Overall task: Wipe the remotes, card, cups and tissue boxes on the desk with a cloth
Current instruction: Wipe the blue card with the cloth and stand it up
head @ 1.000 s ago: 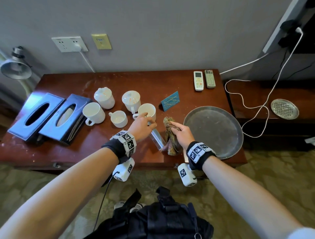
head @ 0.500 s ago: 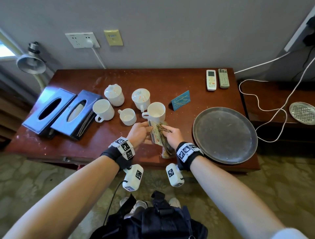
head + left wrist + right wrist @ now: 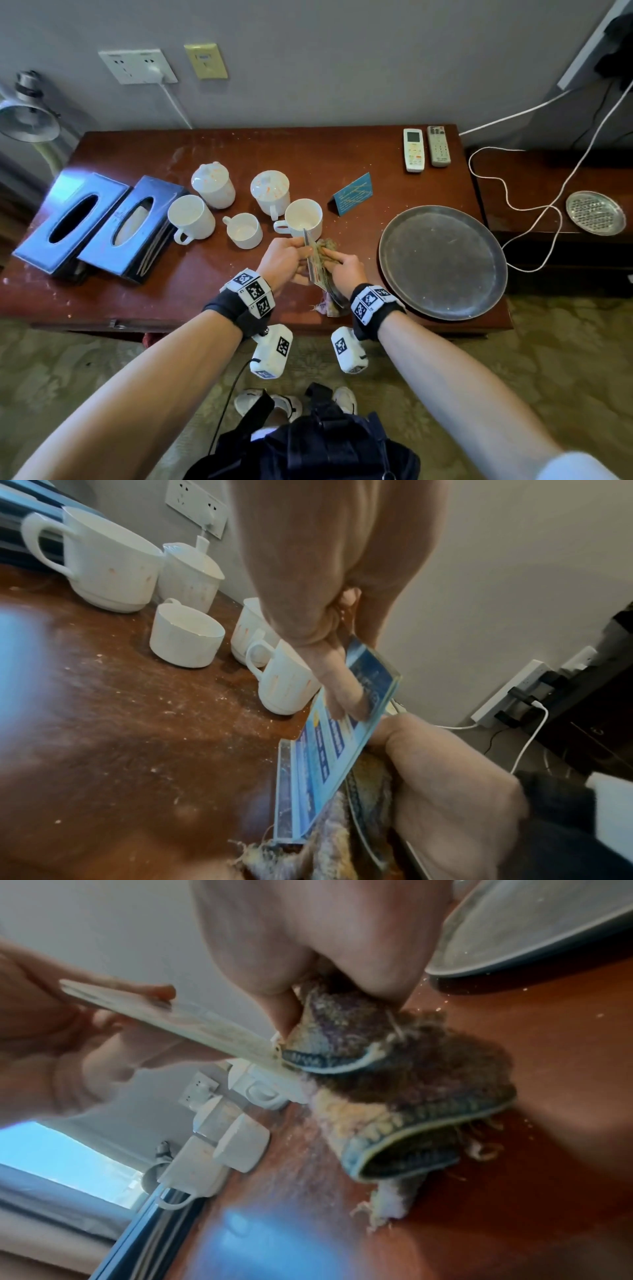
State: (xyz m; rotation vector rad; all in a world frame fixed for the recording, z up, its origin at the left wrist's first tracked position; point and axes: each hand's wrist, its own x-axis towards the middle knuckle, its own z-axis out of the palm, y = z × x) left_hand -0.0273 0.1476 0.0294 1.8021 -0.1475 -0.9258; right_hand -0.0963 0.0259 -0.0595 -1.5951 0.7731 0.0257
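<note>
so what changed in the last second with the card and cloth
The left hand lifted the clear card from lying on the desk to standing on edge; the right hand brought the cloth against its face. Cups, tissue boxes, remotes and tray stayed put.

On the desk (image 3: 205,308), my tissue boxes (image 3: 99,222) lie at nine o'clock, the cups (image 3: 246,205) just right of them, the round tray (image 3: 442,263) at three o'clock, the remotes (image 3: 426,149) at one o'clock behind it, the folded card (image 3: 352,193) between cups and remotes.
</note>
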